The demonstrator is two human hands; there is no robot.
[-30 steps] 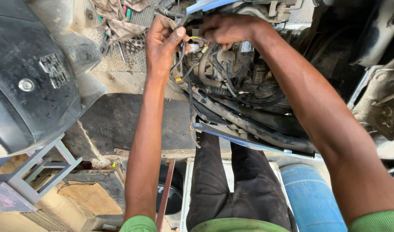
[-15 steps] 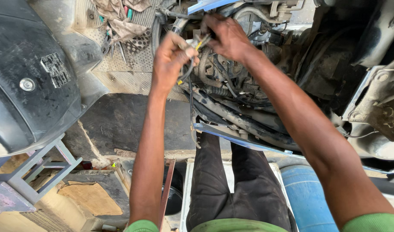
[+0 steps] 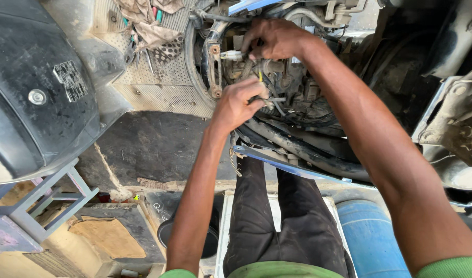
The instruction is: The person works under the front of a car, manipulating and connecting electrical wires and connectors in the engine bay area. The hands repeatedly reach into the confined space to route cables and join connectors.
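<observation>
Dropped lower since before, left hand (image 3: 238, 103) pinching thin black wires (image 3: 277, 105); right hand (image 3: 274, 38) gripping small white plastic connector (image 3: 232, 54). Risk: yanking could snap brittle wiring.

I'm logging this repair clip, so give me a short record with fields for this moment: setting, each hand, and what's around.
setting: opened vehicle engine bay seen from above
left hand: pinching dark wires with a yellow-tipped lead
right hand: fingers at a small white connector
nearby left: black plastic panel, rags and tools on a ribbed plate
below: blue drum, grey metal stool
</observation>
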